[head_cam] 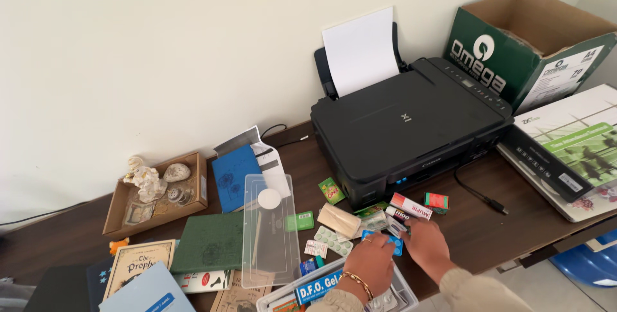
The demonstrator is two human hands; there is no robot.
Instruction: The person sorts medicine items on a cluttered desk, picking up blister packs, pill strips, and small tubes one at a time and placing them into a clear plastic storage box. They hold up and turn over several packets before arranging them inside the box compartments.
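At the lower middle of the frame, both hands, left hand (369, 262) and right hand (425, 244), meet over a blue blister pack (388, 241) below the black printer (411, 132).

Packages and labels on the brown wooden bench (488, 228)

An open green-and-white cardboard carton (514, 55) stands at the far right against the wall, a white label (558, 75) on its side. Just in front lies a flat white-and-green box (572, 151) with a black edge. Near the black printer's front sit a small red-and-green box (436, 201), a white-and-red medicine carton (411, 206), a green sachet (331, 190) and a small green box (299, 221). A white pill blister strip (333, 240) lies between them, a blue blister pack (389, 242) by the fingers (388, 248). A blue-and-white carton (319, 286) rests in the clear plastic bin (405, 291).
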